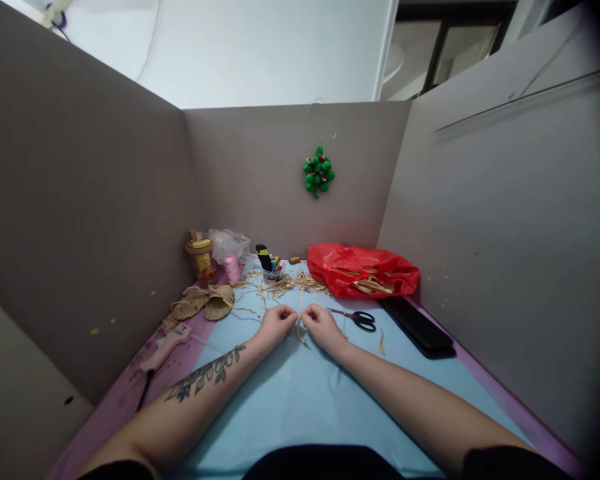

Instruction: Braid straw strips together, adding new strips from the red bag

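- Head view: left hand (279,323) and right hand (323,328) nearly meet above the blue sheet (285,413), each with fingertips pinched on a thin straw strip (301,333) between them.
- It looks very light, dry and bendable, probably apt to split under a hard tug.
- Its flat middle, between thumb and forefinger, seems the surest hold; its narrow ends may fray.
- Loose straw (307,283) lies beyond the hands; scissors (364,321) lie near the right one.

Light: cool, muted | upper wall (275,53): brightest | shadows: soft | blackened edges: 1, right
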`<act>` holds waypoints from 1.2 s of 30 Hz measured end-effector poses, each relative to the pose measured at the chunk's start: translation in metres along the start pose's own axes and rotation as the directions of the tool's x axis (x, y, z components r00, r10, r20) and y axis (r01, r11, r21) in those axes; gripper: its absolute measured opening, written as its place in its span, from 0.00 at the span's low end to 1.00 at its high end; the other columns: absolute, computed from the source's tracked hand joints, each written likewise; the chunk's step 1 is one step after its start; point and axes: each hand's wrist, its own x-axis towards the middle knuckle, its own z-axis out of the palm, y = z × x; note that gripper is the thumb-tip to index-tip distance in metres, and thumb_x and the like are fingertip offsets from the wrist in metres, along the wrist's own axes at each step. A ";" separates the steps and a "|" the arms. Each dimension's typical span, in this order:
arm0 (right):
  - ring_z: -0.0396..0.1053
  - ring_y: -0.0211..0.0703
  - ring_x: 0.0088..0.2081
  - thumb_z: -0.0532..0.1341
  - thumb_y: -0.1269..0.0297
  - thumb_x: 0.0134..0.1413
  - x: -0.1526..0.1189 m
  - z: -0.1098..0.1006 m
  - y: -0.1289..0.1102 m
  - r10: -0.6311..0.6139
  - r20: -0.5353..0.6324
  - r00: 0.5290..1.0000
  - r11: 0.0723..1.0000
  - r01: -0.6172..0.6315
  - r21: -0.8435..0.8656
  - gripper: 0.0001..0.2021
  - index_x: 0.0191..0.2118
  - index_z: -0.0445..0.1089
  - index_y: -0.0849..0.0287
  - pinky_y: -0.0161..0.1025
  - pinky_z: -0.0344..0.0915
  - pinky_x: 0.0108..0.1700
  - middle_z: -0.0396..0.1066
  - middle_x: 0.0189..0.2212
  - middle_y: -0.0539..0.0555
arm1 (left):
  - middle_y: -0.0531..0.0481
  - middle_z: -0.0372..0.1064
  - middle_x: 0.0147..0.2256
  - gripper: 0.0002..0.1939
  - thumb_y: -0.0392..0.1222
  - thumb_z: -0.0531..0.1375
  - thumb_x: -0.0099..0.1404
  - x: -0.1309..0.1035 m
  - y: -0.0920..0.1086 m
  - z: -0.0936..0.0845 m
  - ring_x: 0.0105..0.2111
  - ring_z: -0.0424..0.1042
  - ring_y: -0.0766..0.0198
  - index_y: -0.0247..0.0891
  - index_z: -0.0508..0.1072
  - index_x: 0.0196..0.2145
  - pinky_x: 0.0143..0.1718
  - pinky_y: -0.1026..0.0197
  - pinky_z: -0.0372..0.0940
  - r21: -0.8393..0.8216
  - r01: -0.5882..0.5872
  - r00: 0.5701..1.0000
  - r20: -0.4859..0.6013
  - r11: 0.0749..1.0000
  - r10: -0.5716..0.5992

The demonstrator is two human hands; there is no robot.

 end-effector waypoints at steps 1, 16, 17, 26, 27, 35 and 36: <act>0.58 0.36 0.24 0.54 0.65 0.43 0.000 0.000 0.000 0.011 -0.004 1.000 1.000 -0.011 -0.009 0.06 0.22 0.61 0.60 0.33 0.54 0.27 0.60 0.18 0.46 | 0.56 0.59 0.16 0.10 0.43 0.57 0.51 -0.001 0.002 0.000 0.17 0.57 0.72 0.31 0.68 0.24 0.21 0.68 0.52 -0.007 0.002 1.000 0.009 1.000 -0.002; 0.55 0.34 0.21 0.56 0.62 0.44 0.000 0.000 -0.003 0.042 0.038 0.998 0.994 -0.046 0.102 0.08 0.21 0.60 0.60 0.32 0.53 0.24 0.58 0.16 0.45 | 0.54 0.61 0.16 0.16 0.49 0.59 0.51 -0.001 0.007 -0.006 0.17 0.56 0.72 0.30 0.70 0.22 0.20 0.68 0.52 -0.007 0.020 0.998 0.052 1.000 -0.020; 0.55 0.34 0.21 0.56 0.62 0.44 0.000 0.000 -0.002 0.032 0.043 0.999 0.994 -0.036 0.105 0.08 0.21 0.61 0.60 0.32 0.53 0.25 0.58 0.17 0.45 | 0.54 0.61 0.17 0.16 0.50 0.60 0.49 -0.001 0.006 -0.007 0.17 0.56 0.73 0.30 0.70 0.23 0.19 0.68 0.52 -0.044 0.042 0.997 0.064 0.998 -0.039; 0.55 0.34 0.22 0.56 0.62 0.45 -0.002 -0.003 -0.006 -0.010 0.108 0.994 0.987 -0.008 0.163 0.08 0.23 0.62 0.60 0.32 0.54 0.26 0.58 0.18 0.46 | 0.54 0.63 0.22 0.21 0.54 0.63 0.48 0.003 0.001 -0.010 0.20 0.58 0.73 0.31 0.69 0.28 0.20 0.69 0.53 -0.118 0.023 0.990 0.141 0.993 -0.006; 0.56 0.34 0.22 0.56 0.61 0.45 -0.002 -0.003 -0.007 -0.005 0.114 0.993 0.985 -0.015 0.172 0.08 0.23 0.62 0.60 0.32 0.54 0.25 0.58 0.18 0.46 | 0.54 0.64 0.22 0.21 0.55 0.62 0.48 0.002 0.001 -0.010 0.20 0.59 0.73 0.31 0.69 0.29 0.20 0.69 0.53 -0.099 0.030 0.987 0.161 0.995 -0.014; 0.57 0.35 0.24 0.57 0.61 0.44 0.000 -0.005 -0.006 -0.028 0.121 0.992 0.981 0.004 0.193 0.08 0.23 0.63 0.61 0.32 0.55 0.28 0.60 0.19 0.47 | 0.56 0.58 0.17 0.23 0.59 0.57 0.51 0.003 -0.001 -0.011 0.17 0.52 0.74 0.32 0.68 0.23 0.19 0.68 0.47 0.029 0.054 0.970 0.236 0.998 -0.060; 0.57 0.35 0.24 0.58 0.62 0.44 0.000 -0.005 -0.006 -0.031 0.109 0.994 0.982 0.010 0.189 0.08 0.23 0.63 0.61 0.32 0.55 0.28 0.60 0.19 0.47 | 0.57 0.58 0.16 0.22 0.58 0.57 0.51 0.003 0.000 -0.012 0.17 0.52 0.74 0.32 0.68 0.23 0.19 0.68 0.47 0.033 0.053 0.970 0.236 0.998 -0.059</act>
